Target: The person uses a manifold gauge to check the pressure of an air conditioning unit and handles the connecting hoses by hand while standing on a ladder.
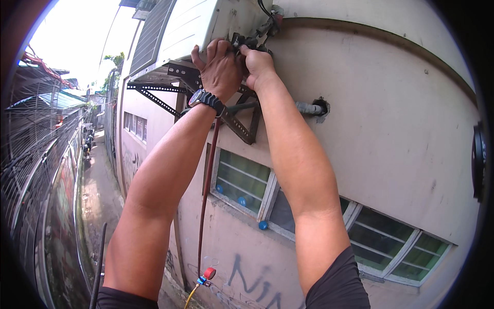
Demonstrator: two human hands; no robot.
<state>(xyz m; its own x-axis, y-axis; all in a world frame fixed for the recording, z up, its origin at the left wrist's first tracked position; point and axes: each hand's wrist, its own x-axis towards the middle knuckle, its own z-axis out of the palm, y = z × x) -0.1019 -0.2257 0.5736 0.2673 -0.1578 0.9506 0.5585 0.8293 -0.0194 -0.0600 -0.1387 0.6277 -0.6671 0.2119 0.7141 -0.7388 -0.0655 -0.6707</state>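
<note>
Both my arms reach up to the side of a white air conditioner outdoor unit (188, 28). My left hand (221, 74), with a black watch (207, 100) on the wrist, has bent fingers against the casing beside the dark service valves (248, 42). Its thumb side is hidden, and so is whatever it grips. Right beside it my right hand (258, 67) is closed, thumb against fingers, just under the valves; what it pinches is covered. A dark red hose (208, 193) hangs from below my hands to a red pressure gauge (209, 273).
Perforated black brackets (239, 126) hold the unit on the beige wall (381, 118). An insulated pipe (307, 107) enters a wall hole. Below are louvred windows (242, 180) with blue balls at the sill. A yellow hose (191, 297) leaves the gauge. A narrow alley (100, 180) runs at left.
</note>
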